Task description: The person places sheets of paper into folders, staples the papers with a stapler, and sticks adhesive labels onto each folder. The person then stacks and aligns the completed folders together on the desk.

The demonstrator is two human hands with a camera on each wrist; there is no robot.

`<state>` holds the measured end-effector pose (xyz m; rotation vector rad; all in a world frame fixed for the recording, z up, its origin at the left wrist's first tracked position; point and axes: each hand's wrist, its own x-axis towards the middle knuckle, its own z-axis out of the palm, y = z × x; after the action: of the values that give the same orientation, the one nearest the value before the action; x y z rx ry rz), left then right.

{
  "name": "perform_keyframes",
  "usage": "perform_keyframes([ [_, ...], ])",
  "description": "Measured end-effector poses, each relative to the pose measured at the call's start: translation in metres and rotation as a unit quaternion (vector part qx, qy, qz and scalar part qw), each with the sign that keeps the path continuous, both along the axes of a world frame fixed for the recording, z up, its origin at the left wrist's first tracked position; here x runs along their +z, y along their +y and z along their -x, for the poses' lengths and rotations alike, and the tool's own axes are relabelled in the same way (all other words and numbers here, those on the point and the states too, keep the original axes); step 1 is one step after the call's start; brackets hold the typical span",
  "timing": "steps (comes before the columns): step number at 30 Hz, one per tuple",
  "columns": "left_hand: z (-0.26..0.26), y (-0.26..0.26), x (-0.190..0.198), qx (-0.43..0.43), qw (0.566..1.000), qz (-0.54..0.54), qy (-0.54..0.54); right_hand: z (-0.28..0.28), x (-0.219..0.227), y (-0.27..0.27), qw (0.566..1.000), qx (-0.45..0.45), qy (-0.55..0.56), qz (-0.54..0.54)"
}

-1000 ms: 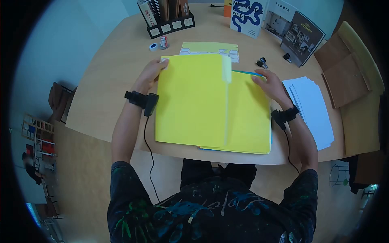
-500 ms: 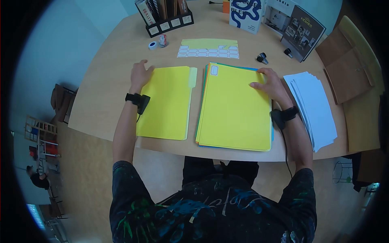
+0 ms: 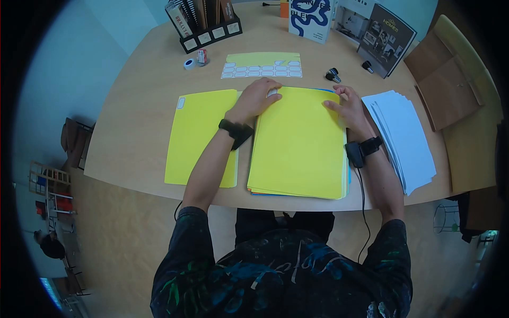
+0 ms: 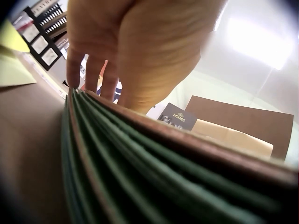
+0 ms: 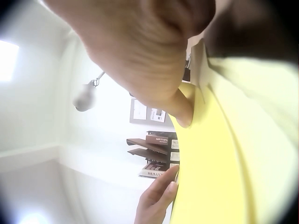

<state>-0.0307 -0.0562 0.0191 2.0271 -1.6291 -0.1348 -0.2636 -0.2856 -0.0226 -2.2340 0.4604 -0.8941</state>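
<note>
A stack of folders with a yellow one (image 3: 298, 143) on top lies before me on the table. My left hand (image 3: 255, 98) holds its top-left corner, thumb over the white label and fingers along the far edge. In the left wrist view, the fingers (image 4: 91, 77) reach the edges of the layered green and brown folders (image 4: 121, 163). My right hand (image 3: 351, 112) grips the top-right corner; in the right wrist view its thumb (image 5: 184, 114) lies on the yellow surface. A single yellow folder (image 3: 199, 138) with a corner label lies to the left, partly under my left forearm.
Behind the folders lies a label sheet (image 3: 261, 69). White papers (image 3: 400, 138) are piled at the right beside a brown paper folder (image 3: 448, 79). Tape (image 3: 189, 64), a small box (image 3: 202, 58), black clips (image 3: 333, 75), a file holder (image 3: 212, 36) and standing books (image 3: 387, 40) are farther back.
My left hand laid the labelled yellow folder down at the left and let it go. It then moved right to the stack's top-left corner. My right hand stayed at the top-right corner.
</note>
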Motion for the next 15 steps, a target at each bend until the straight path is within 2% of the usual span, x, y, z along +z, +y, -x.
perform_keyframes([
  [1, 0.001, -0.001, 0.003, 0.004, 1.000, -0.001, 0.000, 0.002, 0.007, 0.003, 1.000, 0.000, 0.001, -0.003],
  [3, 0.006, 0.000, 0.004, 0.011, 1.000, -0.004, 0.001, 0.004, 0.021, 0.010, 0.987, 0.034, 0.008, -0.158],
  [4, 0.009, -0.001, 0.005, 0.015, 0.999, 0.035, 0.019, 0.002, 0.024, 0.012, 0.987, 0.036, 0.007, -0.158],
  [6, 0.012, -0.001, 0.004, 0.018, 0.996, 0.073, 0.039, 0.001, 0.028, 0.017, 0.949, 0.084, -0.076, -0.294],
  [7, 0.012, -0.002, 0.003, 0.002, 0.995, 0.092, 0.045, 0.003, 0.039, 0.024, 0.949, 0.084, -0.076, -0.293],
  [9, 0.011, -0.003, 0.003, -0.018, 0.992, 0.112, 0.054, 0.008, 0.055, 0.039, 0.916, 0.117, -0.096, -0.371],
  [10, 0.007, -0.003, 0.005, -0.019, 0.992, 0.088, 0.087, 0.007, 0.053, 0.038, 0.918, 0.113, -0.095, -0.369],
  [12, 0.002, -0.006, 0.003, -0.029, 0.989, 0.067, 0.125, 0.010, 0.047, 0.028, 0.956, 0.096, -0.066, -0.269],
  [14, -0.007, -0.009, -0.009, -0.004, 0.975, 0.162, 0.150, 0.018, 0.058, 0.026, 0.951, 0.081, -0.072, -0.289],
  [15, -0.010, -0.007, -0.006, -0.009, 0.975, 0.164, 0.153, 0.021, 0.064, 0.024, 0.944, 0.074, -0.078, -0.313],
])
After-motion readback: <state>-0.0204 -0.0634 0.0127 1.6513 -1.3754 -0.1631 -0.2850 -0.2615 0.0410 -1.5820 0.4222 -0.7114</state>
